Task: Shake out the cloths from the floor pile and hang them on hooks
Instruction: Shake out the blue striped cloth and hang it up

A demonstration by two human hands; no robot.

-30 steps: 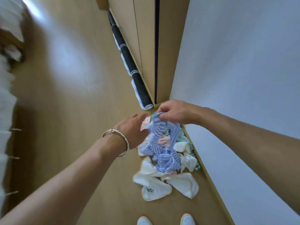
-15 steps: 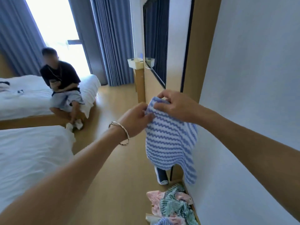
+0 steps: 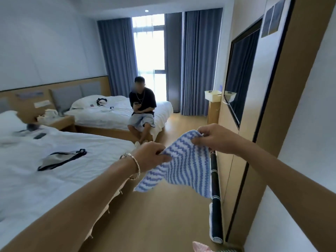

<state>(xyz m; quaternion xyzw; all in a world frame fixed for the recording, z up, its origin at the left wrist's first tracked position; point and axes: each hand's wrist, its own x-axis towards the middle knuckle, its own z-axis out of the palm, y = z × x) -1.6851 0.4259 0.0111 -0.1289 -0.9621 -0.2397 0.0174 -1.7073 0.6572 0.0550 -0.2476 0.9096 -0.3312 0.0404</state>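
At the bottom edge, by the wall, a pink corner of the floor pile (image 3: 200, 247) shows. The rest is cut off, so its cloths cannot be counted.

Just above it the two arms reach forward. The left hand (image 3: 151, 156), with one bracelet (image 3: 134, 166) on its wrist, pinches the near upper edge of the striped cloth (image 3: 183, 170). The right hand (image 3: 212, 138) pinches the far upper corner, a little higher. The fingers (image 3: 197, 141) of both hands are clenched on the fabric, not released. Held by two points on its top edge, the cloth hangs in the air over the floor, well apart from the pile. Its lower edge is lifted and billowing. This looks like the grip for spreading and shaking it out before it is hung. One cloth is in hand, blue and white in wavy stripes.

Along the foot of the wooden wall panel lies one dark roll (image 3: 216, 211), touching the floor, probably tucked there out of the walkway.

To the left is the near bed (image 3: 54, 179) with a dark strap on it. Beyond it is a second bed (image 3: 109, 115), which makes two. One person (image 3: 142, 108) sits on the edge of the far one. One white basket (image 3: 212, 95) stands on a ledge by the curtains (image 3: 198, 60).

No hooks are in view, so I judge the hanging is yet to come.
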